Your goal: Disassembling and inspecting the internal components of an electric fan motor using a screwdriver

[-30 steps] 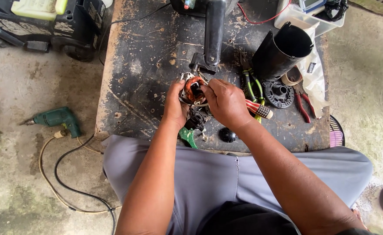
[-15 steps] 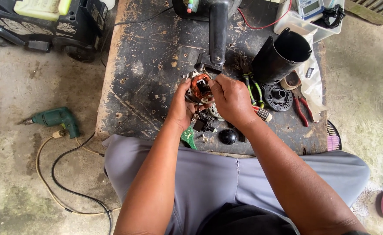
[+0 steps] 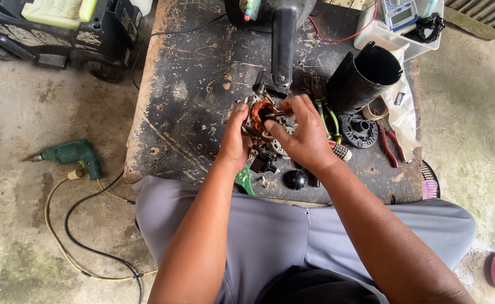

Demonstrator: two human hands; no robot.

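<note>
Concrete floor (image 3: 45, 236), stained and damp; green electric drill (image 3: 70, 155) lies on it, well left of the fingers. Black wooden table (image 3: 191, 90), scarred and rust-flecked. Black plastic housing (image 3: 363, 79) beyond the right fingers; red-handled pliers (image 3: 388, 143) further right. Left hand (image 3: 235, 141) fingers clenched round the copper-wound motor stator (image 3: 258, 115); right hand (image 3: 303, 135) fingers pinch its centre, above the table.
</note>
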